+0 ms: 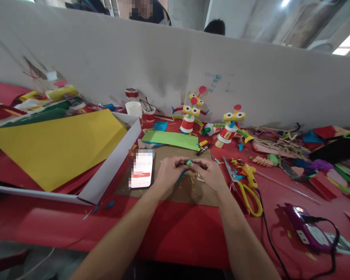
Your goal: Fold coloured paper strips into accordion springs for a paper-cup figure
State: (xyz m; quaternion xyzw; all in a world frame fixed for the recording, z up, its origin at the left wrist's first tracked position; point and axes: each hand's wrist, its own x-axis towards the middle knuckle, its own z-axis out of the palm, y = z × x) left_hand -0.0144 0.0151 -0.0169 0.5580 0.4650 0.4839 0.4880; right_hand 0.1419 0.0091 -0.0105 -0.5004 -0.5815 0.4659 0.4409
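Observation:
My left hand (172, 169) and my right hand (207, 172) meet over a brown cardboard sheet (166, 196). Pinched between the fingertips of both is a small green-and-blue folded paper piece (189, 162). From below the left fingers a blue paper strip (180, 177) hangs down; whether it belongs to the folded piece I cannot tell. A lit phone (142, 171) lies left of my left hand. To the right of my right hand are scissors with yellow handles (251, 200) and a yellow glue gun (251, 177).
A white box (107, 171) with yellow paper (67, 144) stands at left. Behind the hands lie a green paper strip (172, 139) and a black marker (203, 149). Paper robot figures (187, 124) stand by the white partition (105, 58). A purple device (307, 229) with a black cable sits at right.

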